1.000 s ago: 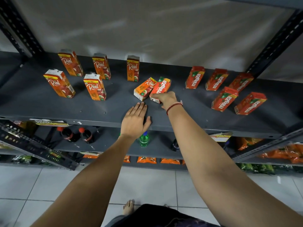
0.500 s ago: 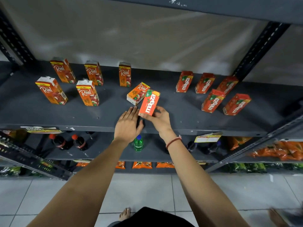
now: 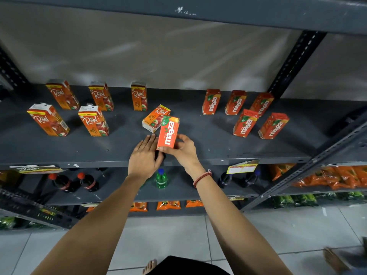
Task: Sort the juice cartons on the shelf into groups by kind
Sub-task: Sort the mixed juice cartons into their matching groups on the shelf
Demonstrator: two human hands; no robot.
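Observation:
My right hand [image 3: 183, 150] grips a red Maaza carton [image 3: 168, 132] upright by its lower end, just above the front of the dark grey shelf [image 3: 198, 143]. My left hand [image 3: 144, 157] lies flat on the shelf beside it, fingers apart, touching the carton's left side. Behind it a Real carton [image 3: 155, 118] lies on its side. Several Real cartons [image 3: 93, 121] stand at the left. Several Maaza cartons [image 3: 245, 123] stand at the right.
A slanted black upright [image 3: 294, 62] rises at the back right, and another shelf [image 3: 198, 14] hangs overhead. Below are cola bottles [image 3: 63, 182], a green bottle [image 3: 161, 178] and orange packets [image 3: 327, 175]. Someone else's foot [image 3: 335, 261] shows at the lower right.
My right hand has picked the Maaza carton up from lying beside the fallen Real carton, pulled it toward the shelf front and turned it upright. My left hand has barely moved.

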